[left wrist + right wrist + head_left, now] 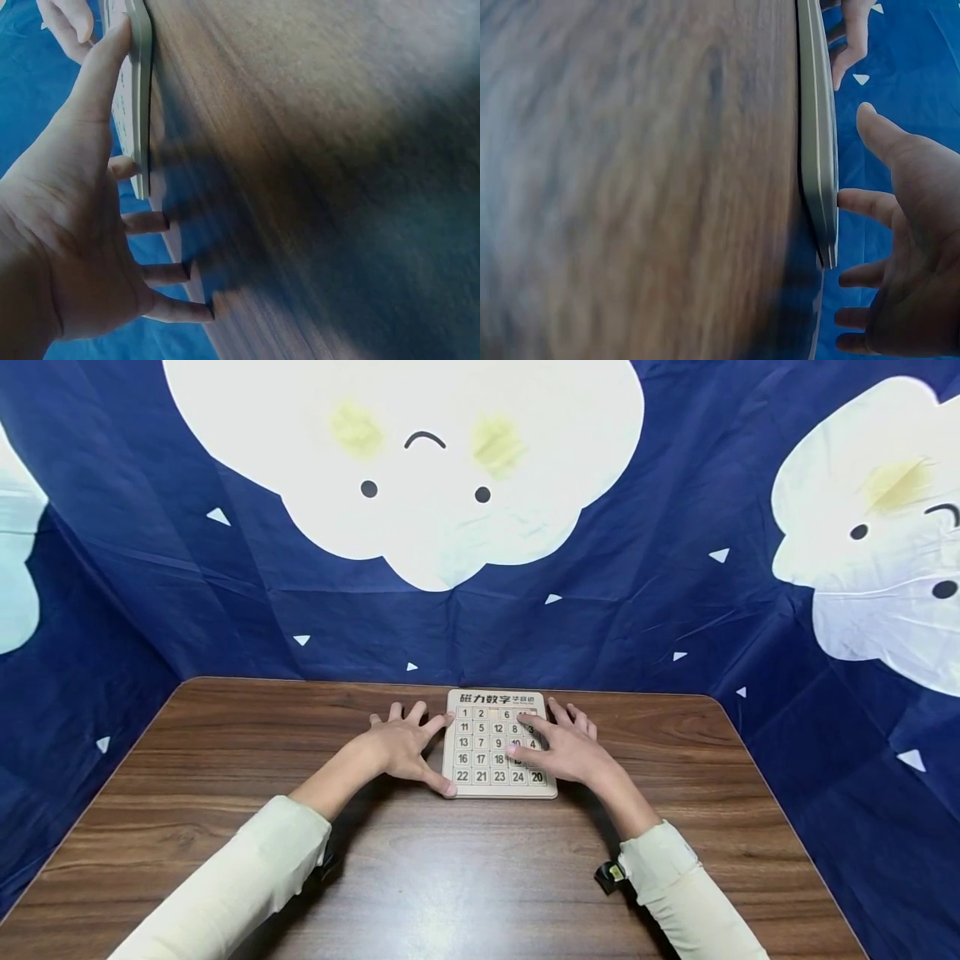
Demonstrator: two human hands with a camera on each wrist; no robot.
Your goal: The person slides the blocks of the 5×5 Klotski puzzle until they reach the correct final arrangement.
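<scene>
A pale number slide puzzle [498, 792] lies flat on the table, with rows of numbered square tiles under a strip of dark Chinese lettering. One square in its top row, between 2 and 6, shows no number. My left hand [401, 745] is spread at the puzzle's left side, thumb at the lower left corner and index finger at the upper left edge. Over the right-hand tiles reaches my right hand [570, 752], its index fingertip on the top row, covering a few numbers. In the right wrist view, the thumb [881, 135] is held above the puzzle's surface.
The brown wood-grain table [435, 877] carries the puzzle near its back edge. Behind it hangs a dark blue cloth [247, 610] printed with white clouds and small triangles. A black strap device [609, 877] is at the right wrist.
</scene>
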